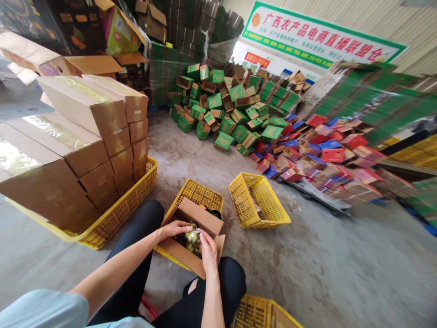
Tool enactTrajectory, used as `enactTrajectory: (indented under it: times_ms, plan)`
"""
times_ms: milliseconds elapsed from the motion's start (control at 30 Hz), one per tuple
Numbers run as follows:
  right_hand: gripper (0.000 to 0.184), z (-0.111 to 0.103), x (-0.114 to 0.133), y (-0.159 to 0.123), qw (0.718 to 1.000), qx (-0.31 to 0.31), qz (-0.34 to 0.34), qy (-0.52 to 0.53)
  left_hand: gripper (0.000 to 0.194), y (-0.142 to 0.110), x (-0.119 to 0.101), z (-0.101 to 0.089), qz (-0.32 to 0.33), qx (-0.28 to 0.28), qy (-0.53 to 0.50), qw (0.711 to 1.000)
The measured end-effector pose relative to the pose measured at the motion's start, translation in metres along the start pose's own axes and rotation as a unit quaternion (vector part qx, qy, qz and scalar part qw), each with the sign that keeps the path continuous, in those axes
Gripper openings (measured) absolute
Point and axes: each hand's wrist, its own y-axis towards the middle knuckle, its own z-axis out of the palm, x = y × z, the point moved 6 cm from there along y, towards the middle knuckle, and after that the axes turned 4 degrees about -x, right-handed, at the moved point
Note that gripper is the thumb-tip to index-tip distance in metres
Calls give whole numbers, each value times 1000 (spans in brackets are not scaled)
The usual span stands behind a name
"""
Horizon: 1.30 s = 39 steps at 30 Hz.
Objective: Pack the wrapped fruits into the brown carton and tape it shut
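An open cardboard box (pixel 201 213) rests on a yellow plastic crate (pixel 200 191) between my knees, its flaps folded outward. Inside it lies a clear plastic bag of yellow-green and dark round fruit (pixel 193 240); the exact kind is too small to tell. My left hand (pixel 175 229) reaches over the box's left side, fingers closed on the top of the bag. From the right, my right hand (pixel 207 250) pinches the bag's plastic with thumb and fingers. Both hands are close together, and the lower part of the bag is hidden by the box walls.
At left, taped cardboard boxes (pixel 88 105) are stacked in a long yellow crate (pixel 119 212). Another yellow crate (pixel 257 200) stands ahead to the right, and one more (pixel 254 314) near my right knee. Green boxes (pixel 223 141) and red-blue boxes (pixel 332 155) lie heaped farther off.
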Motion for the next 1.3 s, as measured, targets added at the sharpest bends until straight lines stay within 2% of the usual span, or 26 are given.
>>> enactTrajectory:
  times_ms: [100, 267, 400, 533, 633, 800, 967, 1067, 1133, 1300]
  plan:
    - [51, 6, 2, 0, 999, 38, 6, 4, 69, -3, -1, 7, -10, 50, -6, 999]
    - [49, 2, 5, -2, 1000, 24, 8, 1, 66, -7, -7, 18, 6, 113, -70, 991]
    - [50, 3, 4, -2, 999, 27, 17, 16, 62, -4, -9, 16, 27, 94, -70, 993]
    - [61, 5, -4, -4, 996, 13, 74, 46, 62, -3, -12, 11, 47, 61, -62, 995]
    - [62, 9, -7, -7, 993, 22, 106, 52, 62, -3, -16, 8, 65, 38, -47, 996]
    - [62, 12, -9, -9, 989, 35, 118, 76, 66, -4, -20, 10, 84, 40, -42, 995]
    - [63, 8, -11, -6, 989, 12, 106, 103, 78, -2, -12, 9, 36, 19, -83, 996]
    - [62, 5, -12, -4, 989, -2, 95, 110, 91, 1, -1, 5, -30, -2, -116, 993]
    - [61, 5, -12, -2, 989, 0, 95, 109, 100, 1, 6, 6, -66, 5, -131, 989]
    - [58, 8, -12, -2, 990, 18, 104, 92, 98, 2, 4, 12, -22, 59, -105, 992]
